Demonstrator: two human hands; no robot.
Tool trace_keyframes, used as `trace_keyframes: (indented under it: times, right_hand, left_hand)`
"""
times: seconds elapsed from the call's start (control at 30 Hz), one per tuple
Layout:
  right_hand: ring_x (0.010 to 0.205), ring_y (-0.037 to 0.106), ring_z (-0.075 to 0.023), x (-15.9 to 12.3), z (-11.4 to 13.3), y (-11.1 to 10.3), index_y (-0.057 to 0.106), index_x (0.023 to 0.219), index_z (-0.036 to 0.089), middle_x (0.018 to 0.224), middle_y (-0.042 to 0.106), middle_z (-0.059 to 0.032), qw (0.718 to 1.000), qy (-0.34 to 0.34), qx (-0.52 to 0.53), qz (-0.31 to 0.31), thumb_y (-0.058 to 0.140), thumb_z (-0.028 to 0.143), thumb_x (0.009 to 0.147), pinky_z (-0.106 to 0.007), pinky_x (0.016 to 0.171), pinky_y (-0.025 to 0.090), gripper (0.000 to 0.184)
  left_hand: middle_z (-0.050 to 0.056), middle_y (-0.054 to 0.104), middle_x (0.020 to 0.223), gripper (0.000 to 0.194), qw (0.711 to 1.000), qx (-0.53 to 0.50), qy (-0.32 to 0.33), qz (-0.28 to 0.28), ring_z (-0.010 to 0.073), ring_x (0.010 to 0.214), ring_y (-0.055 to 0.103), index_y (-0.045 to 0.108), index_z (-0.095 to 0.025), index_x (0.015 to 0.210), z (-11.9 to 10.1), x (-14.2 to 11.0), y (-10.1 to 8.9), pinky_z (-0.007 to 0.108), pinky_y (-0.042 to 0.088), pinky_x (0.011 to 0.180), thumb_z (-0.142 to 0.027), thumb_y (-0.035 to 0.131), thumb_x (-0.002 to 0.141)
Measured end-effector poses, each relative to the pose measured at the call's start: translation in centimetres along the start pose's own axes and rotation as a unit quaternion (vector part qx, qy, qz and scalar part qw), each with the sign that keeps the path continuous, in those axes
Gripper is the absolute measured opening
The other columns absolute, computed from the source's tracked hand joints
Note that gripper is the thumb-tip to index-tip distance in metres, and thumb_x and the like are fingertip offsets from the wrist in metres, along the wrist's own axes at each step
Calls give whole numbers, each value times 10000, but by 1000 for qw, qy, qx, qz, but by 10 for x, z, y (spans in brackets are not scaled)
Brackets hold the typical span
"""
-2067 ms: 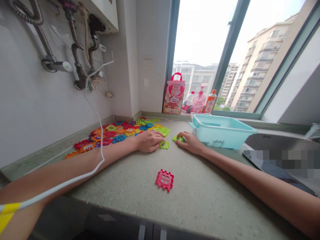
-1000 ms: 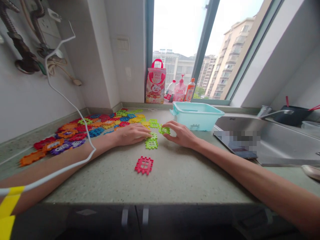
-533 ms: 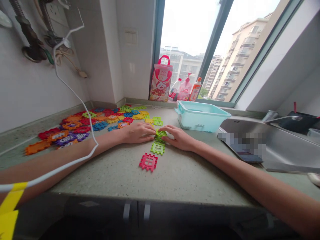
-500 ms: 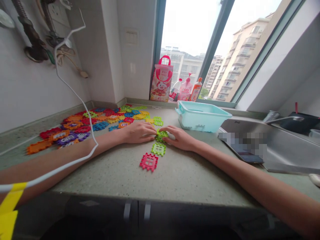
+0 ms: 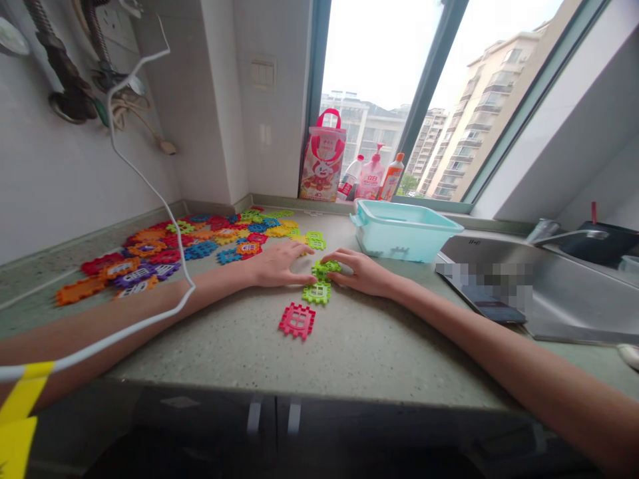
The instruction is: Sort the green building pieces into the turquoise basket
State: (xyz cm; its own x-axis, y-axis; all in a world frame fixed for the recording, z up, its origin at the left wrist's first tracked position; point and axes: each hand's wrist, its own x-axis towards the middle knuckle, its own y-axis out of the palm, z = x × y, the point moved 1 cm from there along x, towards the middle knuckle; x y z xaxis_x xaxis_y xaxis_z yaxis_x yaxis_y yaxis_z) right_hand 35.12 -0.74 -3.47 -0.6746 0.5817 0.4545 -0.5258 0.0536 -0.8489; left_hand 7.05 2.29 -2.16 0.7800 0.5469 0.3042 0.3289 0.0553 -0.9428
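Note:
My left hand [image 5: 277, 265] and my right hand [image 5: 360, 271] meet over a small stack of green toothed plastic tiles [image 5: 325, 269] on the speckled counter. The right hand's fingers pinch the top green tile. The left hand lies palm down with its fingertips against the same stack. Another green tile [image 5: 316, 292] lies flat just in front of them. A red tile [image 5: 297, 320] lies nearer to me. A spread of several coloured tiles [image 5: 164, 249] covers the counter behind my left forearm.
A pale blue plastic tub [image 5: 405, 230] stands right of the hands, with a steel sink [image 5: 554, 286] and a phone [image 5: 482, 303] beyond it. A red bag [image 5: 323, 166] and bottles [image 5: 372, 178] stand on the window sill. A white cable [image 5: 150, 193] hangs over my left arm.
The right hand carried a green tile leftwards from beside the tub and met the left hand at the green stack. The camera view has shifted right and down.

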Motion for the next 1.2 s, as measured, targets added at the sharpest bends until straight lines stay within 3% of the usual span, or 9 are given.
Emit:
trace_keyframes:
  times: [0.23,0.43,0.7,0.87,0.97,1.1,1.2]
  right_hand:
    - [1173,758,-275,-6,-6,-7,725,1382,253,1304,763,-128,1000,-3,-22,8,645,306,1075,-455,1071,604,321]
    - [1110,762,-269,-8,-8,-12,735,1336,246,1247,774,-118,1000,-2,-16,14,732,437,1036,-438,1028,611,356]
    - [989,759,-244,-7,-6,-9,751,1211,248,1169,794,-77,999,28,-40,-4,793,353,933,-405,926,612,301]
    - [1036,758,-284,-6,1,-28,767,1213,285,1235,794,-82,986,-41,-158,-33,765,369,924,-473,980,593,301]
    - [1120,745,-319,-9,-1,-60,779,1225,329,1322,780,-72,964,-48,-245,-91,757,382,935,-537,1056,559,296]
    - [1253,711,-353,-26,-22,-102,759,1272,289,1357,759,-110,914,66,-311,-252,714,401,972,-543,1094,529,324]
    - [1161,739,-356,-41,-46,-114,771,1221,254,1262,786,-129,883,122,-332,-309,675,433,983,-525,1011,551,312]
  left_hand:
    - [145,643,1549,634,999,0,-44,28,336,1468,576,682,-212,1385,25,-1,-2,455,423,1252,-732,564,1042]
    - [136,673,1495,531,999,28,-30,22,310,1392,626,678,-217,1376,26,-1,0,433,456,1213,-636,513,1093]
    - [143,670,1493,496,999,27,-32,30,314,1394,626,670,-211,1387,22,-2,-3,467,460,1226,-562,450,1114]
    - [150,675,1486,486,999,23,-26,28,325,1390,634,676,-204,1376,21,-2,-4,479,470,1221,-546,450,1115]
    - [149,677,1488,483,999,20,-19,24,321,1382,640,679,-208,1369,22,-3,-4,469,475,1216,-550,450,1116]
    - [149,662,1509,500,999,20,-19,32,313,1399,625,660,-207,1397,23,-4,-4,462,458,1232,-558,431,1125]
    - [146,657,1515,500,999,16,-21,41,312,1419,613,653,-203,1407,23,-4,-5,465,445,1248,-547,416,1132]
